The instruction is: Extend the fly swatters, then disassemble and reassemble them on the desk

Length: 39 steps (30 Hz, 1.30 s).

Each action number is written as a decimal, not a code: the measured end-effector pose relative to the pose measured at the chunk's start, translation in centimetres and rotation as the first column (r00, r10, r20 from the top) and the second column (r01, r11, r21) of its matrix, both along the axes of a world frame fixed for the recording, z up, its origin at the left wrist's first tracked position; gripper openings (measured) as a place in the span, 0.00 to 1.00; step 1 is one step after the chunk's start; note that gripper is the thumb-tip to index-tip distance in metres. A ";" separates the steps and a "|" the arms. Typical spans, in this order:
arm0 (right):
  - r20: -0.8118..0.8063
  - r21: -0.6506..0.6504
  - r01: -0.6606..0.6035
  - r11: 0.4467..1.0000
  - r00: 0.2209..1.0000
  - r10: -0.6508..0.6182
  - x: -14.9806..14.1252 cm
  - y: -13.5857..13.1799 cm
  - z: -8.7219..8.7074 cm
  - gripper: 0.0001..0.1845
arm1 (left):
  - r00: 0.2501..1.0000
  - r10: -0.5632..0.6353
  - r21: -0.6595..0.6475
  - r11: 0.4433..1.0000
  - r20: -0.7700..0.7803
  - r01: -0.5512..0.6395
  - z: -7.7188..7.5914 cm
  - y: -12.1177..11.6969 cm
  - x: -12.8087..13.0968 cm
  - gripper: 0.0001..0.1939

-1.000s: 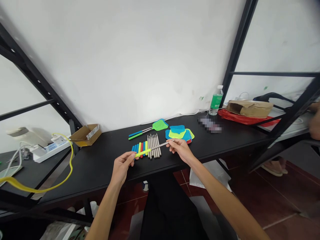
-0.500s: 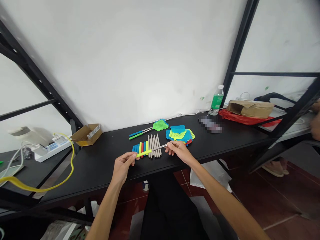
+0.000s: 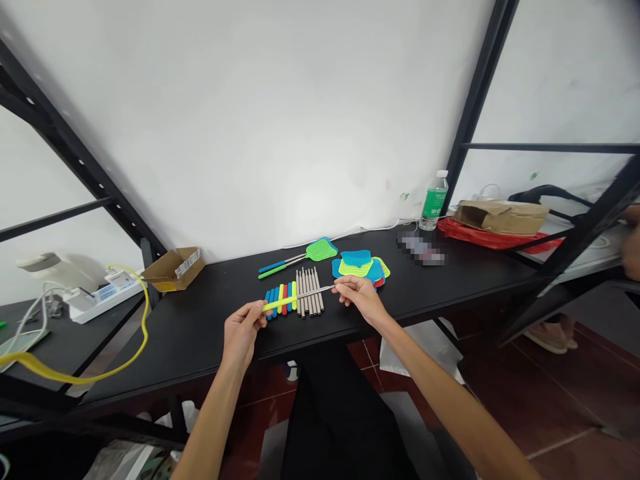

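Observation:
My left hand pinches the yellow-green handle of a thin metal rod, and my right hand pinches the rod's other end. The piece is held level just above the black table. Under it lie a row of coloured handles and a row of bare metal rods. A pile of blue, yellow-green and red swatter heads sits behind my right hand. Two finished swatters lie further back.
An open cardboard box stands at the table's back left. A green-labelled bottle, a brown paper bag on red cloth and black shelf posts are at the right. A yellow cable hangs over the left edge. Another person's hand shows far right.
Both hands have drawn closer together and shifted slightly left; the rod between them looks shorter, pushed further into the yellow-green handle.

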State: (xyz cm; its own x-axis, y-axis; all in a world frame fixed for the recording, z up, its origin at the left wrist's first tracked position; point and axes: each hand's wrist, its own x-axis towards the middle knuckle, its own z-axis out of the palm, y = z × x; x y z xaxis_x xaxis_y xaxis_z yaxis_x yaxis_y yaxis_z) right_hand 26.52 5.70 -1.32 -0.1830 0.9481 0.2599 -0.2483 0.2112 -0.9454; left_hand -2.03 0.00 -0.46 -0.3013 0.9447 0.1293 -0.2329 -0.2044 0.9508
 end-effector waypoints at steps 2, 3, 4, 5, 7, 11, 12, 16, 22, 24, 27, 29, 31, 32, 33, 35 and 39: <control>0.010 0.000 0.011 1.000 1.000 -0.011 0.0 0.1 -0.1 0.16 | 1.000 -0.004 -0.002 1.000 -0.004 0.004 0.0 -0.1 0.0 0.14; 0.020 0.003 0.015 1.000 1.000 -0.015 0.0 0.1 -0.2 0.16 | 1.000 -0.006 -0.001 1.000 -0.008 0.006 0.0 -0.1 -0.1 0.14; 0.032 0.008 0.017 1.000 0.999 -0.017 0.0 0.1 -0.3 0.16 | 1.000 -0.007 0.000 1.000 -0.013 0.007 0.0 -0.1 -0.1 0.14; 0.043 0.013 0.018 1.000 0.999 -0.019 0.0 0.1 -0.3 0.15 | 1.000 -0.007 0.001 1.000 -0.018 0.007 0.0 -0.2 -0.1 0.14; 0.058 0.020 0.021 1.000 0.998 -0.022 0.1 0.1 -0.4 0.15 | 1.000 -0.002 -0.002 1.000 -0.029 0.002 0.0 -0.2 -0.2 0.14; 0.058 0.017 0.030 0.999 0.998 -0.031 0.1 0.1 -0.4 0.15 | 0.997 0.000 -0.002 1.000 -0.075 0.000 -0.1 -0.1 -0.3 0.14; 0.058 0.015 0.032 0.999 0.998 -0.033 0.1 0.1 -0.4 0.15 | 0.996 0.000 0.003 1.000 -0.091 0.001 -0.2 -0.1 -0.3 0.14; 0.069 0.013 0.042 0.999 0.997 -0.043 0.1 0.1 -0.4 0.15 | 0.987 0.006 0.024 1.000 -0.162 -0.002 -0.1 -0.2 -0.1 0.14; 0.097 0.023 0.048 0.999 0.994 -0.050 0.2 0.2 -0.5 0.15 | 0.973 -0.001 0.033 0.999 -0.232 0.009 0.0 -0.4 -0.1 0.14; 0.110 0.030 0.054 0.998 0.992 -0.058 0.2 0.1 -0.5 0.15 | 0.968 0.002 0.034 0.999 -0.249 0.007 -0.1 -0.4 -0.1 0.14; 0.147 0.046 0.067 0.997 0.986 -0.074 -0.1 -0.2 -0.2 0.15 | 0.953 -0.026 0.025 0.999 -0.300 0.035 -0.1 -0.4 0.0 0.14; 0.201 0.063 0.071 0.996 0.976 -0.082 -0.4 -0.7 0.2 0.15 | 0.932 -0.078 0.002 0.996 -0.353 0.084 0.1 -0.5 0.2 0.15; 0.257 0.106 0.063 0.992 0.962 -0.088 -0.6 -1.1 0.8 0.14 | 0.915 -0.124 -0.021 0.992 -0.384 0.126 0.3 -0.6 0.4 0.16; 0.285 0.147 0.062 0.987 0.953 -0.102 -0.5 -1.2 1.1 0.14 | 0.914 -0.135 -0.025 0.990 -0.383 0.136 0.4 -0.6 0.5 0.16; 0.316 0.200 0.072 0.977 0.939 -0.134 -0.3 -1.3 1.4 0.14 | 0.919 -0.136 -0.024 0.990 -0.369 0.137 0.5 -0.7 0.5 0.16; 0.402 0.332 0.138 0.933 0.874 -0.273 0.5 -1.1 1.9 0.14 | 0.941 -0.124 -0.013 0.992 -0.315 0.126 0.6 -0.7 0.4 0.17; 0.577 0.595 0.269 0.757 0.513 -0.636 2.4 -0.2 1.4 0.17 | 0.973 -0.100 -0.002 0.995 -0.207 0.102 0.6 -0.7 0.0 0.16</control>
State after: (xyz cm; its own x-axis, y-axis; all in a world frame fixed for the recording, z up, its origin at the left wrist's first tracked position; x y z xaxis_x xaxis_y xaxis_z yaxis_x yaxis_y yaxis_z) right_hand 28.91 5.52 0.09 -0.0502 0.7956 0.6038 0.7001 0.4592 -0.5468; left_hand -1.98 -0.65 0.13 -0.1700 0.9676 0.1868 -0.0515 -0.1980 0.9788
